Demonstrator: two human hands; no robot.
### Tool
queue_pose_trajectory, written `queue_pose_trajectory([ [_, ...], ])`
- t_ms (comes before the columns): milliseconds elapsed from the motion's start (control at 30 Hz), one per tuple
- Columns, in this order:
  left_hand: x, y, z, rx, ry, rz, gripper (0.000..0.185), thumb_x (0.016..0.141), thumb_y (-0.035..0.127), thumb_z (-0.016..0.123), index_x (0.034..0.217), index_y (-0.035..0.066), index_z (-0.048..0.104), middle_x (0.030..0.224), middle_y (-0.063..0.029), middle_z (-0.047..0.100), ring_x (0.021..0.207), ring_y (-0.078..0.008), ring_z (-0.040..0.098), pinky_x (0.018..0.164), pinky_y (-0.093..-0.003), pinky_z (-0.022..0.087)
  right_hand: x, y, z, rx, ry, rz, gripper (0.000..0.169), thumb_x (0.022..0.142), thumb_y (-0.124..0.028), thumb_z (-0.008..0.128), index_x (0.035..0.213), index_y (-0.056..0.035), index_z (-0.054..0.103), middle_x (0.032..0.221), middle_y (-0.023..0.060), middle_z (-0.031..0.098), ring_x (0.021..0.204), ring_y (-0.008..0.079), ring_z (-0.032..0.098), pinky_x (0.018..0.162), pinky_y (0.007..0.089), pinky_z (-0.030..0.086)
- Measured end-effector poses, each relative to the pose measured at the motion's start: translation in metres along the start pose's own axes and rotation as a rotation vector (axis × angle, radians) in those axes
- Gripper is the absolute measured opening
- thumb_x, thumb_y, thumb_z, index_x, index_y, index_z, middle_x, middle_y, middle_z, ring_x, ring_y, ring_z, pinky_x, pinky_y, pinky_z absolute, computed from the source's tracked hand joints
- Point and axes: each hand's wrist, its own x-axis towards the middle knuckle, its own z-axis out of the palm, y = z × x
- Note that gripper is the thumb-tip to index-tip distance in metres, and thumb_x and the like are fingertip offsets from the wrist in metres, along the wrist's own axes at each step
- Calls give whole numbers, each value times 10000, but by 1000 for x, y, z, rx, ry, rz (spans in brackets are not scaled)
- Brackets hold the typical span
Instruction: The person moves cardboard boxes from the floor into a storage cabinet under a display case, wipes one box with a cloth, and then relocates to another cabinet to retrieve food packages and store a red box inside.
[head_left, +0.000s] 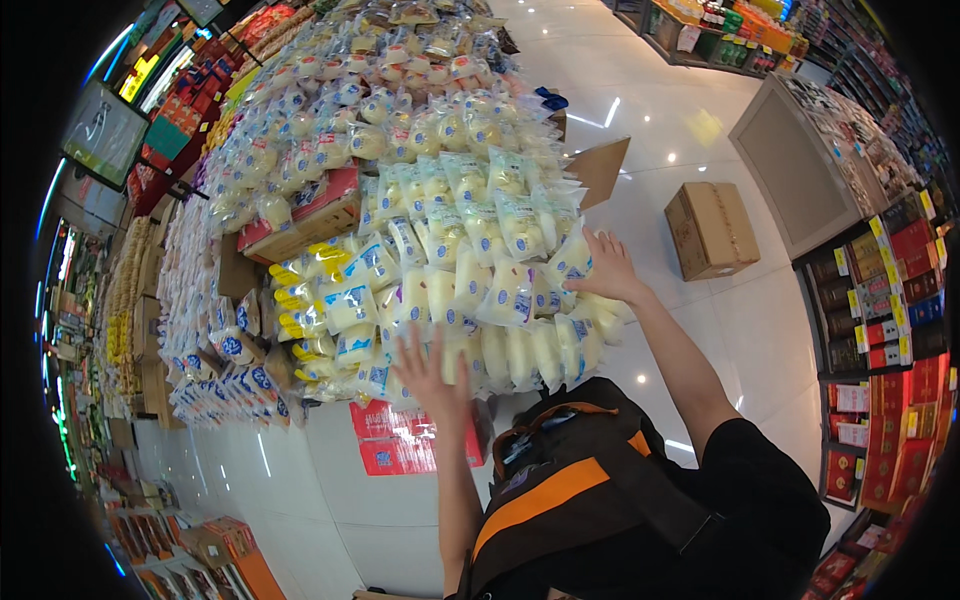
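A broad display of bagged buns or small breads (457, 217) in clear plastic spreads out before me. My right hand (609, 266) has its fingers apart at the display's right edge, against a white-and-blue bag (571, 259); whether it grips the bag I cannot tell. Over the near edge, my left hand (435, 375) is blurred, fingers spread, with nothing seen in it. Just beyond it stand upright packs of pale bread (416, 296). Yellow-topped bags (296, 300) line the left side of this section, and green-printed bags (465, 176) form rows further back.
Under the near edge sits a red carton (397, 442). A closed cardboard box (711, 231) rests on the tiled floor to the right, near a cardboard flap (600, 172). Shelves of boxed goods (877, 292) run along the right. A red-edged carton (307, 221) is set among the bags.
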Motion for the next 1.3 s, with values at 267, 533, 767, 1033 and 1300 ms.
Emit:
queue_pose_trajectory([
  [267, 2, 44, 15, -58, -186, 86, 486, 751, 176, 691, 1217, 251, 574, 1473, -91, 259, 1363, -369, 164, 1063, -604, 71, -1, -46, 4, -51, -66, 39, 1124, 522, -540, 746, 1435, -186, 192, 1336, 306, 312, 1198, 438, 348, 982, 523, 289],
  [533, 2, 54, 29, -45, -166, 109, 485, 730, 107, 676, 1187, 244, 588, 1452, -110, 279, 1359, -373, 165, 1061, -609, 81, 10, 10, -2, 486, -10, 91, 944, 628, -334, 710, 1413, -114, 235, 1315, 191, 419, 1157, 359, 419, 977, 422, 351],
  [767, -28, 66, 30, -214, -89, 79, 550, 695, 76, 666, 1213, 223, 552, 1407, -116, 344, 1307, -371, 274, 1045, -615, 163, -18, 4, 21, 537, -99, -280, 862, 714, -149, 669, 1426, -73, 189, 1422, 194, 232, 1311, 327, 271, 1072, 400, 252],
  [1033, -84, 59, -9, -403, -20, 26, 516, 676, -9, 639, 1158, 171, 596, 1294, -117, 471, 1202, -357, 408, 1014, -544, 310, -27, -21, 19, 618, -191, -190, 694, 775, -135, 618, 1392, -98, 304, 1432, 191, 218, 1340, 317, 224, 1093, 398, 210],
  [1300, -146, 25, -21, -442, 243, -347, 456, 687, -86, 543, 1105, 83, 612, 1201, -143, 517, 1103, -335, 497, 930, -395, 407, -56, -48, -19, 547, 295, -239, 319, 883, -130, 532, 1182, -19, 528, 1221, 149, 483, 1144, 263, 457, 955, 369, 366],
])
